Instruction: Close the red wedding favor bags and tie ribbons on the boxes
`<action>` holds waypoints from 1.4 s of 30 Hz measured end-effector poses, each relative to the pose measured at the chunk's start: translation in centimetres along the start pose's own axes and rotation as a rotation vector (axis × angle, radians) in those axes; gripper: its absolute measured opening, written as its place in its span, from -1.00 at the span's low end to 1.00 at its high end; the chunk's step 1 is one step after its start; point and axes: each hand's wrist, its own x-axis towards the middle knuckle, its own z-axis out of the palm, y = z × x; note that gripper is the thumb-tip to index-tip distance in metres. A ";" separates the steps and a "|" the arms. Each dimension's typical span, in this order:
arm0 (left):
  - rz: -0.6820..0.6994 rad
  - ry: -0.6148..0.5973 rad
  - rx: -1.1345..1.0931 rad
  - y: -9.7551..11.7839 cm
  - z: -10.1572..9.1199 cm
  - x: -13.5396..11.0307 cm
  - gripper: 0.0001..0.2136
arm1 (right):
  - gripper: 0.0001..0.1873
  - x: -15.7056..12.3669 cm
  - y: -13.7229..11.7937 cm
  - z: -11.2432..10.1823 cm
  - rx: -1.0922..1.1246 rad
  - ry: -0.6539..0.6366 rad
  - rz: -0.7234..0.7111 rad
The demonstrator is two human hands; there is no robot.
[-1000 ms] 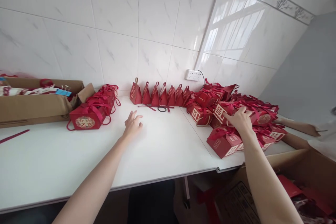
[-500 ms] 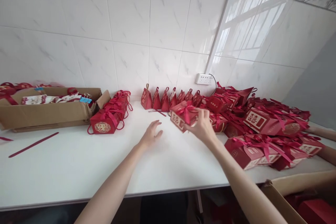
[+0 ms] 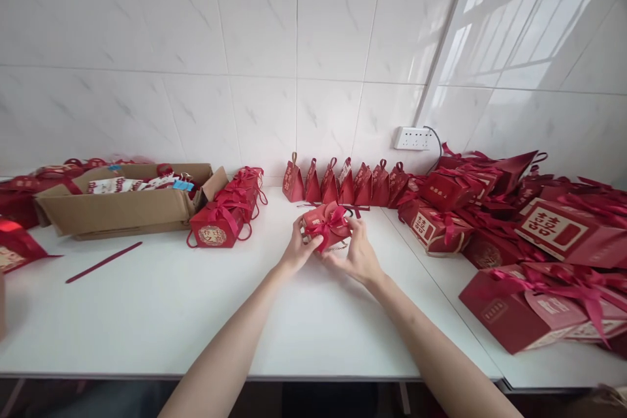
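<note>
A small red gift box tied with a red ribbon bow is held between both hands above the middle of the white table. My left hand grips its left side with curled fingers. My right hand grips its right side and underside. Just behind the box stands a row of several small red pyramid-shaped boxes against the tiled wall.
A line of red ribbon-tied boxes sits left of centre beside an open cardboard carton. A loose red ribbon strip lies on the table. A large heap of red boxes fills the right side. A wall socket is behind.
My right hand lifted a red box from the heap on the right and carried it to the table's middle. My left hand came up and took hold of its other side.
</note>
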 end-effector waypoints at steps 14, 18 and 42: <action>0.023 -0.022 0.131 0.8 -0.5 -0.3 -0.20 | -0.65 1.6 0.0 -1.6 0.510 0.023 0.497; 0.111 0.097 0.183 1.2 -0.7 -0.4 -0.27 | -0.54 1.8 0.5 -1.3 0.622 -0.010 0.550; 0.241 0.297 0.296 2.5 -0.6 -0.5 -0.63 | -0.47 2.1 0.5 -2.1 0.748 -0.055 0.603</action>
